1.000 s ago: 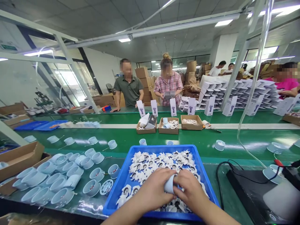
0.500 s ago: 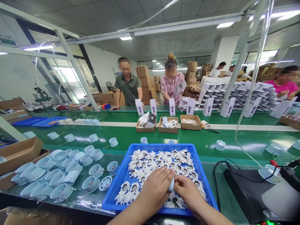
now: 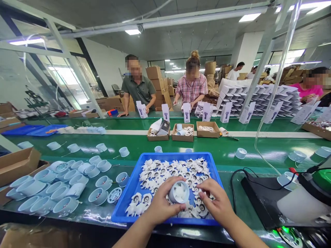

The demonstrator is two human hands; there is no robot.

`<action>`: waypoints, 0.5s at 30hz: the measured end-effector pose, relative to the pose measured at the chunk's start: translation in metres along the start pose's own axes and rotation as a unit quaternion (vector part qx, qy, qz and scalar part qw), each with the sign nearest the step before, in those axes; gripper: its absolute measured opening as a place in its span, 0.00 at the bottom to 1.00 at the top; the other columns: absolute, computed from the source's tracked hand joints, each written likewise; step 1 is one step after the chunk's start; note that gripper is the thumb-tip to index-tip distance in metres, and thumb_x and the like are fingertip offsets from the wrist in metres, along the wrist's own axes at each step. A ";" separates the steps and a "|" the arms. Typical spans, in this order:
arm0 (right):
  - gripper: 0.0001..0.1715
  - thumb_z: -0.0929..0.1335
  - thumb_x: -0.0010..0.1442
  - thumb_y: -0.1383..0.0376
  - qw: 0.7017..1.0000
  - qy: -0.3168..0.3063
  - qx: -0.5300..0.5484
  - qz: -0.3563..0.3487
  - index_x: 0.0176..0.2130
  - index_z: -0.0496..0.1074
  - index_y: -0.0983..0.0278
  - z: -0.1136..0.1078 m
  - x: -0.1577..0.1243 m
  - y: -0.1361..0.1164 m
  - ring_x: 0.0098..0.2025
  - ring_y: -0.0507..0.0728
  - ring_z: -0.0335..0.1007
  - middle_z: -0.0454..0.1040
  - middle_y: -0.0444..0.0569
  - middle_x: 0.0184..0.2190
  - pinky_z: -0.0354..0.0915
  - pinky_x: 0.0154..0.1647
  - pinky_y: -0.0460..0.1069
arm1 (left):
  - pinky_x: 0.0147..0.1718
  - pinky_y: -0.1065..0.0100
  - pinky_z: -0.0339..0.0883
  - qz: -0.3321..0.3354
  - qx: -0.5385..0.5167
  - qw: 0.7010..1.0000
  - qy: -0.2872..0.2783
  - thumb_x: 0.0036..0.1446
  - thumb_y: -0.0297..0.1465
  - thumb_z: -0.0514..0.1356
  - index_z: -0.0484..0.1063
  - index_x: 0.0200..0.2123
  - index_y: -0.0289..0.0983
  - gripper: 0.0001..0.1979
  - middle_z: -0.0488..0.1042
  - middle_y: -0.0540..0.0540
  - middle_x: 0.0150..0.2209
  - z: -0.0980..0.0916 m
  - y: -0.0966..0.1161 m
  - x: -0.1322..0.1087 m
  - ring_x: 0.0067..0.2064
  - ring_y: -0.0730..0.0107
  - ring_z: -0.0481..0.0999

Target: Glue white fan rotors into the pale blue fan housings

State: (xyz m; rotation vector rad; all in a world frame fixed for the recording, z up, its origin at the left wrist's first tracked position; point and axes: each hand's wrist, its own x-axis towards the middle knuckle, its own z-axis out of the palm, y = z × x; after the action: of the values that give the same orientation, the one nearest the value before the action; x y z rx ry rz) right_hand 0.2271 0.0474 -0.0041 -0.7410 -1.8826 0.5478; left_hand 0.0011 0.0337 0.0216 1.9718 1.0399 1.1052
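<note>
Far left on the bench, a cardboard box, then a crowd of pale blue plastic cups, some upright, some on their sides. Next, a pale slotted disc, just beside the blue plastic tray. Heaped inside the tray, white finned parts with dark round centres.

Over the near half of the tray, the left hand, fingers clamped around a pale blue cup housing, open end tilted up toward the head camera, just above the white parts. Close beside it, the right hand, fingers spread and empty, apart from the housing, above the tray's right side.

Beyond the tray, on the green conveyor belt, scattered cups and three small cardboard trays. Far right, a flat black device with a black cable curving beside it.
</note>
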 end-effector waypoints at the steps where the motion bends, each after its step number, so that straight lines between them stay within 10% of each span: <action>1: 0.16 0.62 0.69 0.58 0.999 0.011 0.016 0.028 0.54 0.67 0.59 0.003 -0.005 0.001 0.38 0.56 0.67 0.71 0.51 0.41 0.65 0.39 0.50 | 0.59 0.47 0.59 0.019 -0.015 0.999 0.023 0.54 0.50 0.63 0.64 0.59 0.40 0.33 0.68 0.36 0.58 0.005 -0.001 -0.002 0.60 0.49 0.66; 7: 0.48 0.69 0.57 0.41 0.928 -0.058 0.296 0.221 0.65 0.53 0.59 0.020 -0.028 -0.003 0.60 0.64 0.59 0.62 0.58 0.59 0.61 0.58 0.58 | 0.63 0.39 0.48 0.026 0.082 0.992 -0.094 0.59 0.43 0.61 0.44 0.68 0.43 0.40 0.38 0.35 0.71 0.031 -0.001 -0.006 0.71 0.46 0.41; 11: 0.32 0.70 0.60 0.47 0.905 -0.043 0.308 0.290 0.55 0.64 0.61 0.003 -0.020 0.001 0.36 0.56 0.71 0.71 0.52 0.42 0.68 0.34 0.48 | 0.63 0.37 0.46 0.003 0.117 0.975 -0.188 0.50 0.31 0.66 0.32 0.70 0.45 0.54 0.38 0.36 0.71 0.034 -0.001 -0.008 0.71 0.44 0.40; 15: 0.21 0.64 0.67 0.53 0.928 -0.025 0.244 0.280 0.54 0.63 0.60 0.000 -0.011 0.001 0.38 0.57 0.71 0.70 0.53 0.44 0.70 0.36 0.51 | 0.64 0.45 0.50 -0.044 0.045 0.985 -0.162 0.54 0.33 0.64 0.43 0.69 0.44 0.45 0.53 0.38 0.68 0.045 -0.006 -0.007 0.68 0.51 0.54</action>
State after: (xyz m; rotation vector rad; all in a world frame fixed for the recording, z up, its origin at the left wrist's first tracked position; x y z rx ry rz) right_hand 0.2309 0.0405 -0.0122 -0.9230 -1.4646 1.3507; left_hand 0.0370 0.0237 -0.0058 2.0682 1.0014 0.6708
